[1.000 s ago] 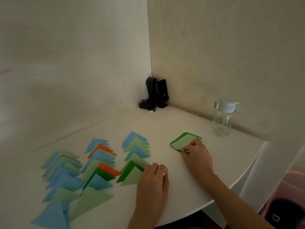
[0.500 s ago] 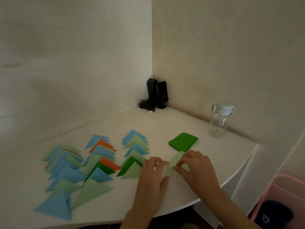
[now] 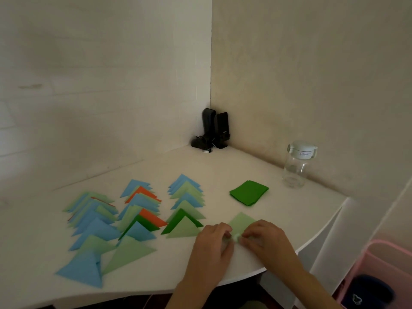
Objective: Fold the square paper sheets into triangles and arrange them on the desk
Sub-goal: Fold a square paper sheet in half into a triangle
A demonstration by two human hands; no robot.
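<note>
Sheet: a light green sheet (image 3: 242, 220) is pinched at its near corner by left hand (image 3: 215, 238) and right hand (image 3: 264, 238).
Risk: a skewed crease is produced if corners are misaligned.
Hazard: the nearest folded triangle (image 3: 184, 229) may be nudged.

Single head view, worn high, looking forward and down across the desk (image 3: 278, 237) into the wall corner. Speakers (image 3: 215, 130) sit at that corner, near frame centre. Desk's near edge lies low in frame, well below the speakers; wide lens, close range. No second view.
</note>
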